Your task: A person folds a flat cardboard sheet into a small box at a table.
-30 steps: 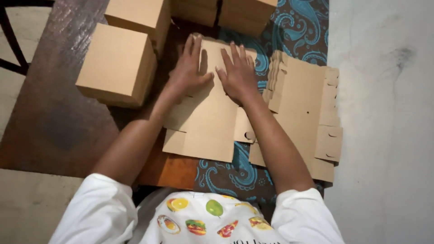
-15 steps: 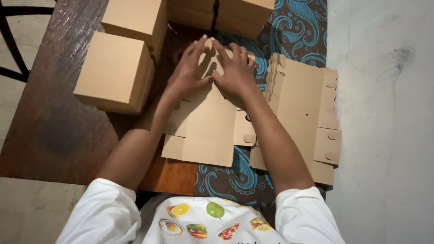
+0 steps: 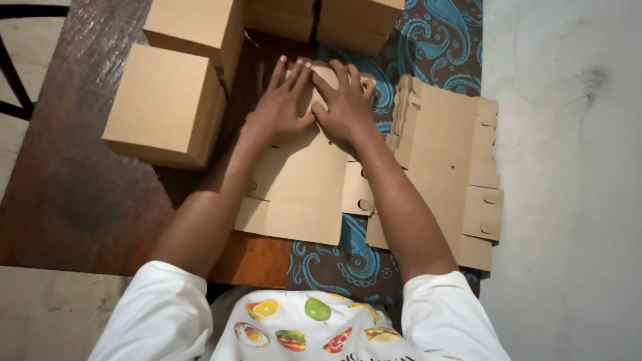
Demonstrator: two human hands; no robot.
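Note:
A flat, die-cut brown cardboard box blank (image 3: 301, 194) lies in front of me, partly on a brown board and partly on a patterned cloth. My left hand (image 3: 279, 107) and my right hand (image 3: 344, 103) press side by side on its far end, fingers together and pointing away from me, folding a flap there. Both palms are flat on the cardboard. Neither hand grips around anything.
A stack of flat blanks (image 3: 445, 167) lies to the right on the blue paisley cloth (image 3: 435, 40). Folded cardboard boxes stand at left (image 3: 167, 103) and along the far edge (image 3: 358, 20). The brown board (image 3: 73, 194) lies left; pale floor (image 3: 568, 200) right.
Both hands have drawn closer together at the far end of the blank, thumbs and forefingers now nearly touching over the flap. The view has shifted slightly.

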